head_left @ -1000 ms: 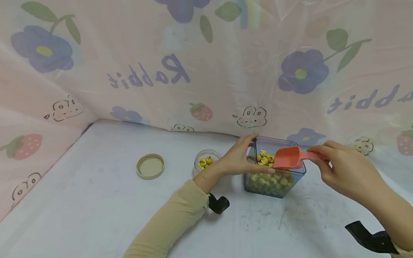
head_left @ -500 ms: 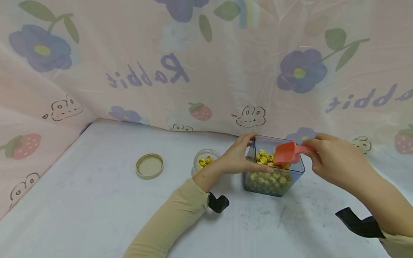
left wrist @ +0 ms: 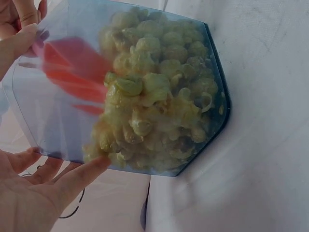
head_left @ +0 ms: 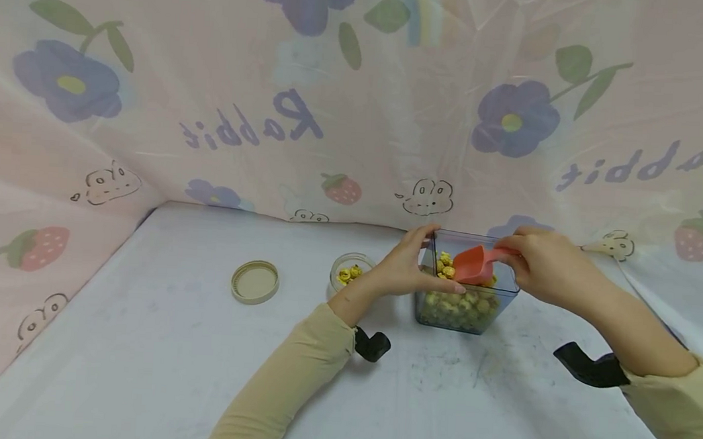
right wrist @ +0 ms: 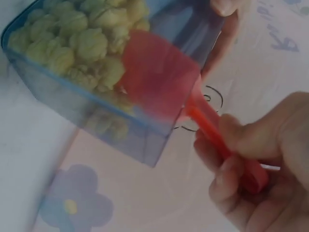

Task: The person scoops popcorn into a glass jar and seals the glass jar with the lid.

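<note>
A clear bluish plastic box (head_left: 446,240) stands at the back, partly filled with yellow popcorn (head_left: 445,269). My left hand (head_left: 398,270) holds it from the left, thumb along the near side and fingers on the far side. My right hand (head_left: 548,266) grips the handle of a red scoop (head_left: 473,266). The scoop's bowl is inside the box, its front edge down in the popcorn. Through the wall in the left wrist view, the scoop (left wrist: 75,67) slants into the pieces (left wrist: 154,87). In the right wrist view, fingers and thumb wrap round the scoop handle (right wrist: 207,123).
Left of the box sits a small clear round jar (head_left: 353,256) with some popcorn in it, partly behind my left wrist. Farther left lies a round beige lid (head_left: 255,284). A printed pink curtain (head_left: 368,127) rises right behind the white tabletop (head_left: 160,342).
My right hand has moved left and the scoop has gone lower into the box, its bowl now farther left in the popcorn. My left hand stays at the box.
</note>
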A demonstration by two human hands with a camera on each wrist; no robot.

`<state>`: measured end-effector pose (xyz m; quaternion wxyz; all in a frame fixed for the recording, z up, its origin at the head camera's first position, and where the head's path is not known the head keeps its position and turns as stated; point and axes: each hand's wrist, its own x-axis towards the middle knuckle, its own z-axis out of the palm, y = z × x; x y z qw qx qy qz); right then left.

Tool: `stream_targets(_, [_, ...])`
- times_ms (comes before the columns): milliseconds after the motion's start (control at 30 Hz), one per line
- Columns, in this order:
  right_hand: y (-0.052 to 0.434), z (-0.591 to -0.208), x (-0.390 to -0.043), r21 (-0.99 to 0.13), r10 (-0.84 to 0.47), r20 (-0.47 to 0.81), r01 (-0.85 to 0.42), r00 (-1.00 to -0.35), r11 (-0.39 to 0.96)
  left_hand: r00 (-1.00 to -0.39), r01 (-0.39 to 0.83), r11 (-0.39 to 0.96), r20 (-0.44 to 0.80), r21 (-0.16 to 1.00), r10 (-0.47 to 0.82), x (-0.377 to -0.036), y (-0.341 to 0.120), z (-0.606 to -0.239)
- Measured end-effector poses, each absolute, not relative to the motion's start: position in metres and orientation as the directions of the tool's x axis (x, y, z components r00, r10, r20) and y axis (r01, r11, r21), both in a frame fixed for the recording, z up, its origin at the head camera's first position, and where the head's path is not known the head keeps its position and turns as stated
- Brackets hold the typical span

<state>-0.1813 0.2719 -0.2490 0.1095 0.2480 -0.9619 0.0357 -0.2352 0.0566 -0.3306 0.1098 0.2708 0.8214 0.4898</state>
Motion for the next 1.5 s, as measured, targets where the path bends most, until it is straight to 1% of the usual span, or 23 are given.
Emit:
stream_targets(167, [0.282, -0.254, -0.186, -0.074, -0.478, 0.24, -0.507, -0.845, 0.859, -0.832, 0.336, 0.378, 0.084, 0.863, 0.548, -0.235, 0.057, -0.33])
stream_targets(233, [0.284, -0.257, -0.187, -0.113, -0.477, 0.225, -0.509, -0.85, 0.854, -0.833, 0.333, 0.38, 0.081, 0.863, 0.547, -0.236, 0.057, -0.331])
stream_targets(400, [0.282, -0.266, -0.187, -0.169, -0.474, 0.201, -0.507, -0.858, 0.846, -0.83, 0.323, 0.373, 0.071, 0.87, 0.554, -0.235, 0.057, -0.331])
stream_targets(500, [0.279, -0.269, -0.188, -0.176, -0.472, 0.223, -0.511, -0.853, 0.841, -0.831, 0.322, 0.367, 0.075, 0.873, 0.552, -0.236, 0.056, -0.331])
stream_targets(600, [0.279, -0.272, -0.19, -0.216, -0.459, 0.245, -0.51, -0.854, 0.833, -0.835, 0.32, 0.365, 0.078, 0.874, 0.545, -0.236, 0.055, -0.33])
stream_targets(700, [0.282, -0.278, -0.191, -0.235, -0.464, 0.294, -0.534, -0.835, 0.812, -0.838, 0.31, 0.368, 0.068, 0.877, 0.542, -0.236, 0.054, -0.329])
stream_targets(833, [0.287, -0.284, -0.189, -0.218, -0.498, 0.357, -0.588, -0.791, 0.779, -0.839, 0.296, 0.37, 0.055, 0.88, 0.541, -0.236, 0.054, -0.33])
stream_targets(900, [0.287, -0.285, -0.188, -0.214, -0.503, 0.361, -0.594, -0.785, 0.775, -0.84, 0.293, 0.366, 0.055, 0.883, 0.54, -0.235, 0.055, -0.331])
stream_targets(1167, [0.274, -0.285, -0.182, -0.199, -0.435, 0.327, -0.512, -0.839, 0.836, -0.84, 0.299, 0.349, 0.072, 0.888, 0.537, -0.234, 0.055, -0.331])
stream_targets(1300, [0.273, -0.286, -0.183, -0.215, -0.448, 0.33, -0.529, -0.831, 0.821, -0.841, 0.297, 0.363, 0.061, 0.883, 0.538, -0.234, 0.057, -0.332])
stream_targets(1500, [0.278, -0.285, -0.183, -0.233, -0.502, 0.322, -0.581, -0.803, 0.78, -0.841, 0.292, 0.358, 0.059, 0.887, 0.538, -0.234, 0.058, -0.331])
